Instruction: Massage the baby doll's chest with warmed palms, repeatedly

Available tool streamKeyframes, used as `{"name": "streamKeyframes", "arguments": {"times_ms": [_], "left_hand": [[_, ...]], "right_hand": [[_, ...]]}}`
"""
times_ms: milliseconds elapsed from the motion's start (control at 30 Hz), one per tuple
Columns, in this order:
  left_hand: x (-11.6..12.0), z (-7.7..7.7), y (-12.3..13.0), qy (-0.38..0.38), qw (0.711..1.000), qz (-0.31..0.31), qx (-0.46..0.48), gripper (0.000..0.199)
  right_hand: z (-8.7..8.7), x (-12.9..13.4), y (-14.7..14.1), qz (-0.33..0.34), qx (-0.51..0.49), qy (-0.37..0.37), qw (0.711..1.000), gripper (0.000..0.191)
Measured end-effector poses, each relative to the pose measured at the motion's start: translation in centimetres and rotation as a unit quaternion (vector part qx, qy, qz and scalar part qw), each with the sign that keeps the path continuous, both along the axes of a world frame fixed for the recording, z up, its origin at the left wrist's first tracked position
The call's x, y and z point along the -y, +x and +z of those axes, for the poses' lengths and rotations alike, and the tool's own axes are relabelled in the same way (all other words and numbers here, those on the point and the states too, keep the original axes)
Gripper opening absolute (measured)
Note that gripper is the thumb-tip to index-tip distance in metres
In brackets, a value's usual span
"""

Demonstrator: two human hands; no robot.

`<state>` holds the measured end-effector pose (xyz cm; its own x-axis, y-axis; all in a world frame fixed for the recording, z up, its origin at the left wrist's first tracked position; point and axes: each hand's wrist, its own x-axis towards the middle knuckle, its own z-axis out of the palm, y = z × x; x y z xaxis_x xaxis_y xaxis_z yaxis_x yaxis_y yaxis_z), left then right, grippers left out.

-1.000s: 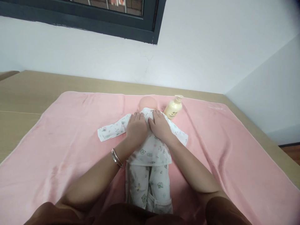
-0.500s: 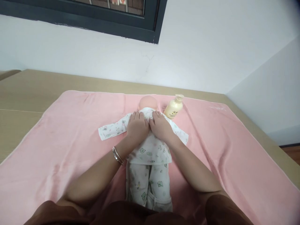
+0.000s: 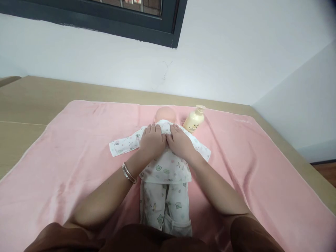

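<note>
A baby doll (image 3: 168, 171) in a white printed top and trousers lies on the pink blanket, its bare head (image 3: 165, 114) pointing away from me. My left hand (image 3: 152, 140) rests flat on the left side of the doll's upper back or chest; which side faces up I cannot tell. Beside it, my right hand (image 3: 181, 140) lies flat on the right side, and the two thumbs meet near the middle. Both hands have their fingers stretched out and grasp nothing. The doll's sleeves spread out to either side.
A cream pump bottle (image 3: 194, 120) stands right of the doll's head. The pink blanket (image 3: 78, 147) has folds on its right and covers much of the wooden table (image 3: 52, 87). Behind are a white wall (image 3: 215, 59) and a dark window frame (image 3: 157, 36).
Both hands stay on the doll's upper body. My left hand and wrist have shifted very slightly left, and the camera view has moved a little.
</note>
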<state>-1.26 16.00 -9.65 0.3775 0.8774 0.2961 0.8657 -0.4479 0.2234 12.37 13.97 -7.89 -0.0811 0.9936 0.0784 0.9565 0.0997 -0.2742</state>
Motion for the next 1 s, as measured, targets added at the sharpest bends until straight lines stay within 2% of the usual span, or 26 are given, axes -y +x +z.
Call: {"name": "streamKeyframes", "arguments": {"times_ms": [133, 267, 333, 433, 600, 700, 800, 933, 1000], "left_hand": [[0.5, 0.5, -0.1, -0.006, 1.0, -0.017, -0.025, 0.053], [-1.3, 0.3, -1.2, -0.003, 0.994, -0.095, -0.046, 0.038], [-2.1, 0.1, -1.4, 0.001, 0.993, -0.102, -0.054, 0.035], [-2.4, 0.0, -1.3, -0.001, 0.998, -0.063, -0.017, 0.038], [-2.9, -0.1, -1.8, -0.05, 0.997, -0.022, 0.051, 0.044], [-3.8, 0.1, -3.4, -0.014, 0.995, 0.068, 0.065, 0.047], [-4.7, 0.7, -4.9, -0.022, 0.985, 0.133, 0.105, 0.052], [-5.0, 2.0, -5.7, -0.067, 0.977, 0.148, 0.137, 0.052], [-4.8, 2.7, -5.6, -0.076, 0.974, 0.145, 0.158, 0.056]], "right_hand": [[-0.5, -1.2, 0.7, -0.021, -0.001, -0.007, 1.0, 0.062], [-0.4, 0.7, -0.8, -0.007, 0.034, 0.006, 0.999, 0.061], [-0.2, 1.5, -1.4, 0.002, 0.036, 0.012, 0.999, 0.061], [0.0, 1.0, -1.0, 0.012, -0.006, -0.001, 1.0, 0.061], [-0.4, -1.2, 1.0, -0.006, -0.091, -0.005, 0.996, 0.06], [-0.1, -0.7, 0.8, -0.007, -0.12, 0.045, 0.992, 0.059], [0.3, 0.6, -0.4, 0.018, -0.091, 0.081, 0.992, 0.06], [0.6, 1.6, -1.5, 0.066, -0.024, 0.055, 0.996, 0.055], [0.7, 1.8, -1.6, 0.061, -0.013, 0.098, 0.993, 0.052]]}}
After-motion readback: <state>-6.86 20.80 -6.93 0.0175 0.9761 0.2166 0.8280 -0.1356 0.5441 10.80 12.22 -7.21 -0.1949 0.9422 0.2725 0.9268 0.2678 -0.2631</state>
